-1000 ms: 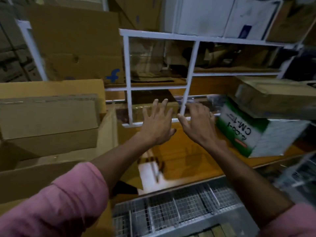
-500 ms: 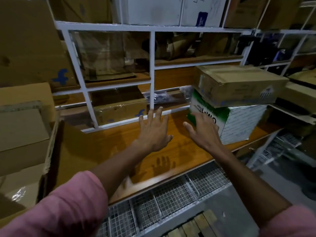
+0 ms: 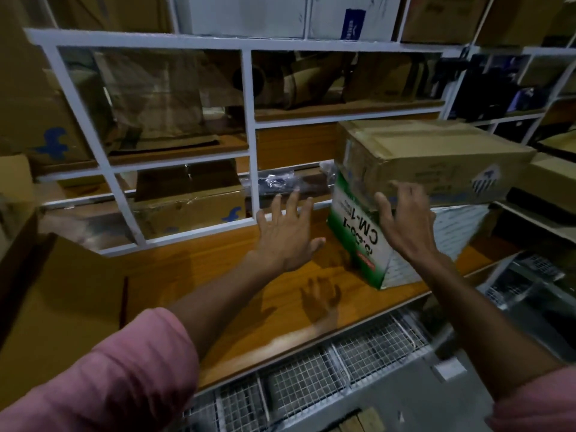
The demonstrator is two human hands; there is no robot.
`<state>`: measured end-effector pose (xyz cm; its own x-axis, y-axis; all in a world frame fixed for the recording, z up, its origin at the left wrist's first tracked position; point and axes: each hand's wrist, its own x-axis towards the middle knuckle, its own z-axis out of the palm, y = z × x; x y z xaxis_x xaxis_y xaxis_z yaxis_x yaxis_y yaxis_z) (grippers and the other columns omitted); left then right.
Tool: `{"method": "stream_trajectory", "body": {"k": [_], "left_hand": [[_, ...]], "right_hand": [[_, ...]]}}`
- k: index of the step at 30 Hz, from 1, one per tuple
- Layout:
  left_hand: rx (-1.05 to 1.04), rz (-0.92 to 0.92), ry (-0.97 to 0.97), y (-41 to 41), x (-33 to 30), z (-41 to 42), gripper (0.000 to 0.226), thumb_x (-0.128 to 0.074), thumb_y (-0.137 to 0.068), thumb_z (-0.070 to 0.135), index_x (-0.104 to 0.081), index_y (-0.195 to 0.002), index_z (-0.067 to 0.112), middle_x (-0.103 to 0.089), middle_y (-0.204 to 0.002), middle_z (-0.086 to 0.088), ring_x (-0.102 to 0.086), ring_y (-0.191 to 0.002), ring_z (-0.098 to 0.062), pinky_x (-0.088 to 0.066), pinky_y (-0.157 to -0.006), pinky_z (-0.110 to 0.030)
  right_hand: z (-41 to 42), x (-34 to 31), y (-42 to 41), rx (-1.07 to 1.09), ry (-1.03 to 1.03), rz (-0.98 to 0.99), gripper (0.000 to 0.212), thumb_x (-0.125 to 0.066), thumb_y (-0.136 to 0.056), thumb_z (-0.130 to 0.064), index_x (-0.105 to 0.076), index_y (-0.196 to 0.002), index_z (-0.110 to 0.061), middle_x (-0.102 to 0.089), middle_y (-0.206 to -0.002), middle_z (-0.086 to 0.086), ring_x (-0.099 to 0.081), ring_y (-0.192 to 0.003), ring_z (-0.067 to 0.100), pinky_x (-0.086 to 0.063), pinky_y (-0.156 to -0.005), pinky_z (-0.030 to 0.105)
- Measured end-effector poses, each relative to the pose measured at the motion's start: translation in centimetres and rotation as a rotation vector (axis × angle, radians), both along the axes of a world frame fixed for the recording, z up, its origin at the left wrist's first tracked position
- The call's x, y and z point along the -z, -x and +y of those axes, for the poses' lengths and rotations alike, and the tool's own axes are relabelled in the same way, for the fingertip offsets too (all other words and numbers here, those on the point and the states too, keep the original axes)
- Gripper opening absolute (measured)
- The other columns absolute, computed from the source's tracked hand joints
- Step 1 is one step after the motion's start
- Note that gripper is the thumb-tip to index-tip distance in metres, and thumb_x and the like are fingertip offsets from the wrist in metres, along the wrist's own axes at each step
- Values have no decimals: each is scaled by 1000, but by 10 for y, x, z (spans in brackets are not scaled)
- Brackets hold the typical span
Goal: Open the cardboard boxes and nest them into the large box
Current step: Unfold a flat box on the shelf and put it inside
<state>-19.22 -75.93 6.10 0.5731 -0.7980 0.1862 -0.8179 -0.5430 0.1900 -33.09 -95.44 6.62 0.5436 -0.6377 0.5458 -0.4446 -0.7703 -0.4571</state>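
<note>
- a wooden shelf [image 3: 224, 275] runs across a dim storeroom, with a white rack [image 3: 249, 126] of open bays behind it and wire mesh [image 3: 311, 378] below its front edge.
- a brown box [image 3: 436, 157] lies on a green and white box [image 3: 352, 244], which stands on the shelf at the right with its print upside down.
- the left hand [image 3: 288, 235] hangs over the shelf with fingers spread and straight, holding nothing; its shadow falls on the wood.
- the right hand [image 3: 405, 219] reaches with loosely bent fingers to the near face of the stack, where the two boxes meet; whether it touches cannot be told.
- a large open box [image 3: 62, 307] is at the left, cut off by the frame edge.
- more cardboard sits in the rack bays, two pieces with a blue "f" mark [image 3: 232, 213]; the rest is blurred and dark.
- a clear plastic wrap [image 3: 280, 182] lies behind the rack bar, contents unclear.
- count: two hands, two pink sleeves [image 3: 124, 369], two stacked boxes on the shelf, one large box at the left.
</note>
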Motion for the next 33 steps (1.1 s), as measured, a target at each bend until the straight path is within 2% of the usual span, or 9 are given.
{"method": "stream_trajectory", "body": {"k": [4,13,16,19,21,25,28,31,33], "left_hand": [[-18,39,62,11,-16,-77,92,-56,-94,61,-1,-161,29,6,-170,-5,4,-154,-41,-9,-116,-73],[17,21,171,33,-46,-214,96,-59,-90,64,11,-155,49,3,-167,-20,-11,-149,-52,-20,-111,-77],[-24,-1,84,29,-50,-246,79,-41,-91,76,-8,-155,45,5,-167,-18,-9,-148,-55,-23,-108,-78],[-73,-95,125,25,-46,-253,62,-31,-94,76,-34,-139,34,-28,-156,-17,-32,-139,-49,-36,-103,-72],[-113,-184,222,22,-43,-251,53,-29,-97,71,-41,-126,29,-43,-138,-14,-47,-124,-42,-44,-96,-63],[-193,-135,334,16,-45,-251,49,-37,-101,63,-45,-125,20,-42,-134,-11,-56,-109,-35,-52,-86,-55],[-213,-34,421,14,-50,-254,39,-44,-103,49,-44,-130,21,-37,-136,-10,-53,-107,-31,-54,-85,-49],[-198,44,413,11,-54,-252,43,-44,-104,41,-39,-145,29,-31,-136,-11,-48,-113,-31,-54,-88,-48],[-211,68,374,9,-54,-249,42,-43,-104,42,-48,-142,24,-30,-134,-9,-47,-115,-30,-54,-92,-50]], "right_hand": [[-86,-14,10,-16,98,-65,36,-45,-107,-32,-54,-130,-7,-49,-127,23,-49,-115,43,-42,-92,52],[-228,-59,29,49,105,4,60,-37,-96,-60,-58,-133,-16,-47,-136,19,-38,-128,41,-33,-100,56],[-252,-55,33,-3,52,127,73,-27,-93,-71,-59,-136,-21,-47,-145,15,-32,-137,38,-23,-111,56],[-260,-41,35,-27,101,208,64,-23,-98,-69,-55,-138,-30,-47,-147,8,-33,-138,36,-18,-114,63],[-260,-38,32,4,147,153,53,-27,-104,-60,-58,-134,-29,-51,-141,8,-38,-130,37,-23,-109,59],[-268,-50,20,51,170,98,38,-42,-104,-42,-65,-125,-22,-59,-129,13,-45,-119,39,-29,-99,54],[-282,-60,12,76,160,121,39,-45,-97,-42,-66,-122,-21,-62,-121,17,-50,-116,41,-35,-99,57],[-293,-68,11,150,110,197,35,-53,-97,-40,-67,-122,-20,-57,-132,19,-46,-124,43,-31,-103,57],[-302,-72,12,168,79,269,39,-52,-97,-46,-66,-124,-22,-50,-140,18,-40,-129,43,-28,-106,57]]}}
